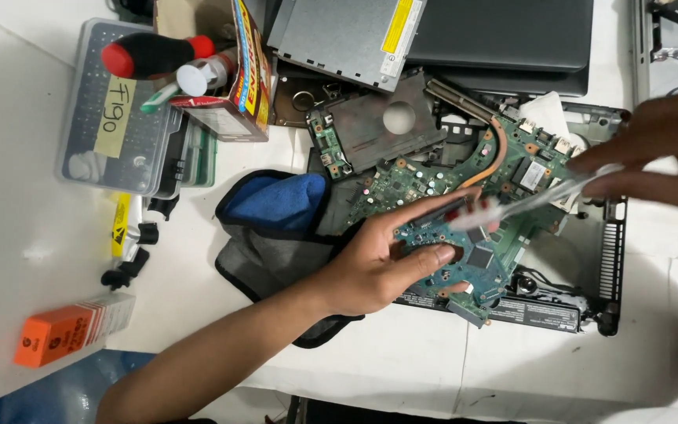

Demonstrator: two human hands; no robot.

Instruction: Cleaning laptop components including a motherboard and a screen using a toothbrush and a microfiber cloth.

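I see the white table (pixel 449 353) first, with an opened laptop base (pixel 610 259) lying on it at the right, its near edge showing a long dark label strip. On top of that sits the green motherboard (pixel 433 177), tilted, with a copper heat pipe (pixel 498 157) curving across it and a dark metal plate over its upper left part. My left hand (pixel 386 259) lies on the near end of the board, fingers spread and partly curled, the thumb pressing the board's face and the fingertips running along its middle; it steadies the board more than it clasps it. My right hand (pixel 653 149) comes in from the right edge, blurred and cut off, pinched shut on a pale toothbrush (pixel 527 200) whose head meets the board just beside my left fingertips. Under my left wrist lies a grey and blue pouch (pixel 276 220), partly hidden. I cannot make out the brush's bristles clearly.
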